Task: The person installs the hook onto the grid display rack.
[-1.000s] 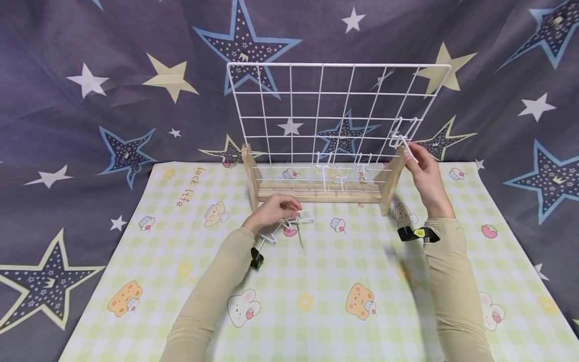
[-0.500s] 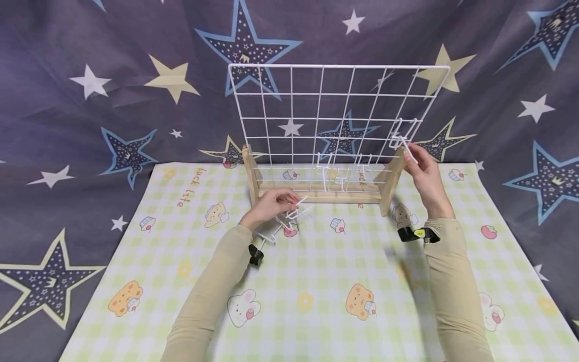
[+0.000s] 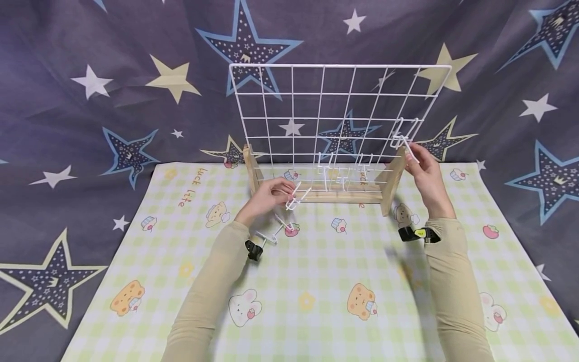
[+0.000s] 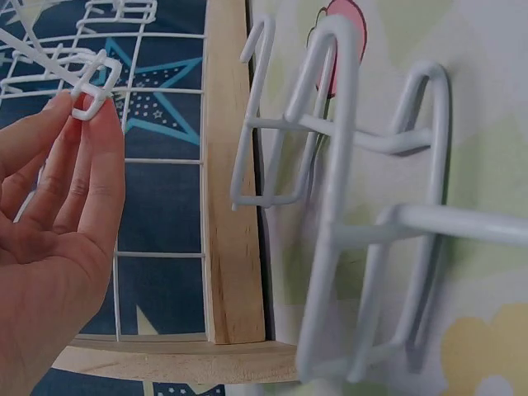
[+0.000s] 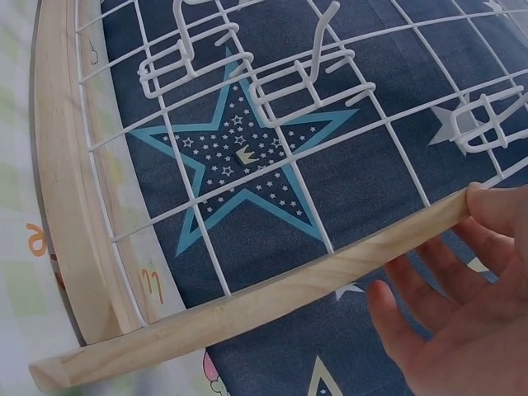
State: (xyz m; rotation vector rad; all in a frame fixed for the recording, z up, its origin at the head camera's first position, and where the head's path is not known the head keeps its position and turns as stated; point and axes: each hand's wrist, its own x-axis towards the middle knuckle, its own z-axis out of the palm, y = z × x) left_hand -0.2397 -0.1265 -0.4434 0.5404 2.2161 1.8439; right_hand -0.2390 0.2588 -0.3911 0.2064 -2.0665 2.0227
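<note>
1. Nearest us, two beige sleeves [image 3: 454, 286] rise from the bottom of the frame over a checked tablecloth [image 3: 316, 261] printed with bears and rabbits. At each cuff sits a black wrist camera [image 3: 254, 252]; on the right one we see a yellow-green label [image 3: 420, 233], its marking too small to read.

2. Left of centre, we find two loose hooks [image 4: 340, 148] of white wire lying on the cloth, just beside the left wrist.

3. Slightly beyond them, the left hand [image 3: 269, 196] pinches a white hook [image 3: 295, 201] between thumb and fingertips, its prongs pointing up and to the right, in front of the rack's lower left.

4. Right of centre, the right hand [image 3: 427, 176] grips the right post of the wooden stand [image 3: 392, 183], thumb on one side and fingers reaching behind.

5. On the cloth at upper left we read "luck" [image 3: 201, 176] and "life" [image 3: 184, 197], running sideways.

6. Across the upper centre stands the white wire grid [image 3: 334, 119], with hooks hanging at its lower middle and a hung hook [image 3: 398, 141] beside the right fingers.

7. Farthest back, we see a dark curtain [image 3: 135, 30] patterned with stars.
</note>
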